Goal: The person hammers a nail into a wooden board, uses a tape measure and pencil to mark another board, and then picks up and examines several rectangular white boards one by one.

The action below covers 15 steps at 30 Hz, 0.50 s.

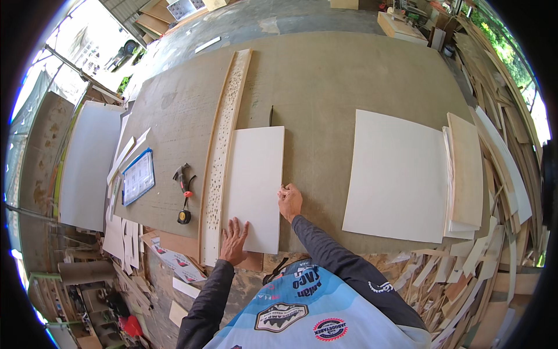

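White laminate panel, frame centre, long axis ran top to bottom. Left hand lay flat, fingers spread, on its lower edge; right hand pinched its right edge, beside perforated strip.

You wear dark grey long sleeves reaching both wrists, the right sleeve carrying a small white mark. At the lower middle of the frame your jersey shows light blue, white and round badges.
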Available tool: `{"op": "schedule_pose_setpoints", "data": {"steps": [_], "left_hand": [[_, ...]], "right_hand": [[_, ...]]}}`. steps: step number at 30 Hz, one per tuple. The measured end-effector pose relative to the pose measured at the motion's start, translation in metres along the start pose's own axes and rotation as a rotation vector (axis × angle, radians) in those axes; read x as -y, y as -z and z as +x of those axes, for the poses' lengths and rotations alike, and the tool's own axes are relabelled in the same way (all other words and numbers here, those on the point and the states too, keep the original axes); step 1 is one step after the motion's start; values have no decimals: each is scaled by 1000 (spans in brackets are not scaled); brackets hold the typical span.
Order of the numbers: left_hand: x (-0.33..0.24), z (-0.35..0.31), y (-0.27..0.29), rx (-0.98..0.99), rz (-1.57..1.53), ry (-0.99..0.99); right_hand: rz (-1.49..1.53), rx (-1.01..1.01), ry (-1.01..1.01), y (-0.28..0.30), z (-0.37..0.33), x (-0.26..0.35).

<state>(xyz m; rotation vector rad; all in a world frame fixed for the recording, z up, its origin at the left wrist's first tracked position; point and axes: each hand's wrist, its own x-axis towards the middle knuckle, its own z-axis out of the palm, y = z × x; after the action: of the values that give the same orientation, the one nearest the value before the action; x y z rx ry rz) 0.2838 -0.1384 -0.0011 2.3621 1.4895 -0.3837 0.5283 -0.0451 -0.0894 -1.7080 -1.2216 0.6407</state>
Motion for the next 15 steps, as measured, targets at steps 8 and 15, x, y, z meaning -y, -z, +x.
{"op": "schedule_pose_setpoints", "data": {"steps": [8,15], "left_hand": [[-1,7,4,-9,14,5],[1,15,7,-3,24,1]], "right_hand": [[48,-34,-28,-2,5,-1],[33,-2,-52,1,14,2]]}}
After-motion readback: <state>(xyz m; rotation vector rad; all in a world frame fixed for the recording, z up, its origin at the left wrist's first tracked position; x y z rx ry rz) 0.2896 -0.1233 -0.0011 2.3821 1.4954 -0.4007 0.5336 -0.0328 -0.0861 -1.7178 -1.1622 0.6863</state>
